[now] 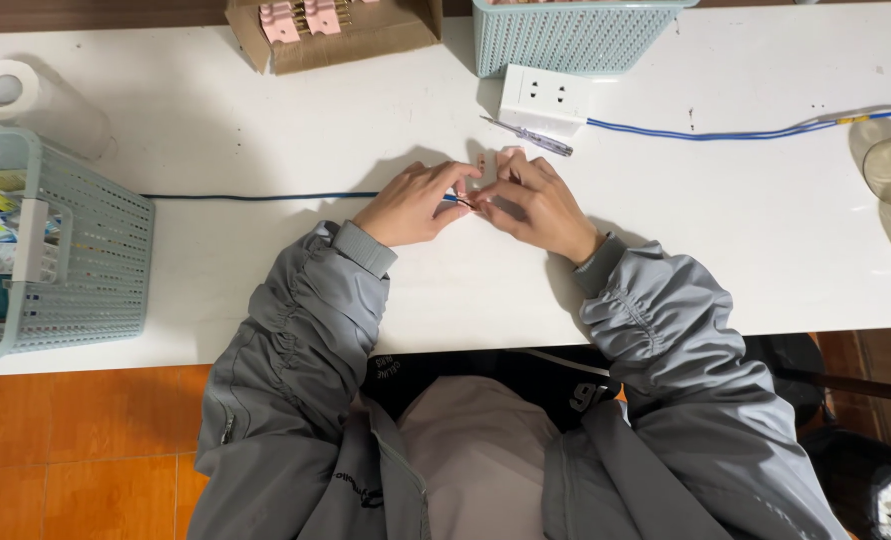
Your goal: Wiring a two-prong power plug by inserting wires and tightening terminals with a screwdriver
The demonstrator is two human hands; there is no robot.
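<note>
The blue wire (266,196) ends between both hands, just below the white socket block (544,98) — left hand (414,205) and right hand (534,205) pinching its tip, seemingly — with a screwdriver (528,136) beside that block on the white bench (746,220).

The person wore a grey zip jacket (296,400) with ruched sleeves and ribbed cuffs (366,248) just behind both bare hands, open over a pale top (476,450).
</note>
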